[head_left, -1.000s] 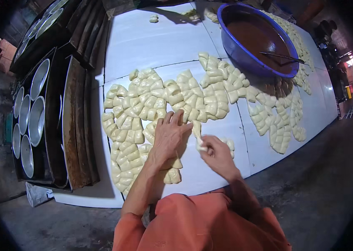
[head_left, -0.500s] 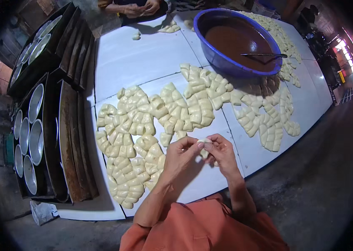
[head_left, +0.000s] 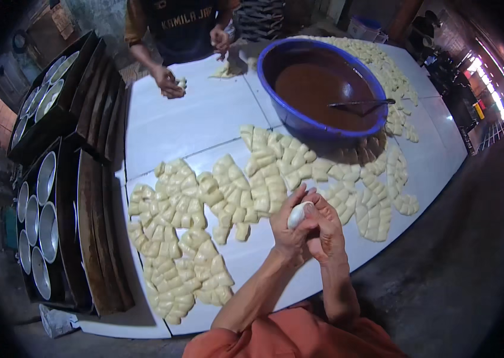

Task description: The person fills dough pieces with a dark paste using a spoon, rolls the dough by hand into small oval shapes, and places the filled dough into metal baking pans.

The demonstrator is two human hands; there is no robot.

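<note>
A smooth, pale ball of dough (head_left: 298,216) sits between my two hands, above the front part of the white table (head_left: 270,265). My left hand (head_left: 283,230) cups it from the left, fingers wrapped round. From the other side my right hand (head_left: 328,234) closes over it, its thumb pressed against the dough. The underside of the ball is hidden by my palms. Just left of my hands spread many cut dough pieces (head_left: 174,194), lying close together in patches. More cut dough (head_left: 374,212) lies beyond my right hand.
A blue tub (head_left: 347,132) of brown filling, a dark-handled tool (head_left: 362,102) across it, stands at the far right. Black trays with round metal tins (head_left: 48,230) line the left edge. Across the table, another person's hand (head_left: 168,83) holds a small dough piece.
My hands have come together round the dough, which now looks smoother and rounder. The view has tilted up, and the other person's hands have moved apart.
</note>
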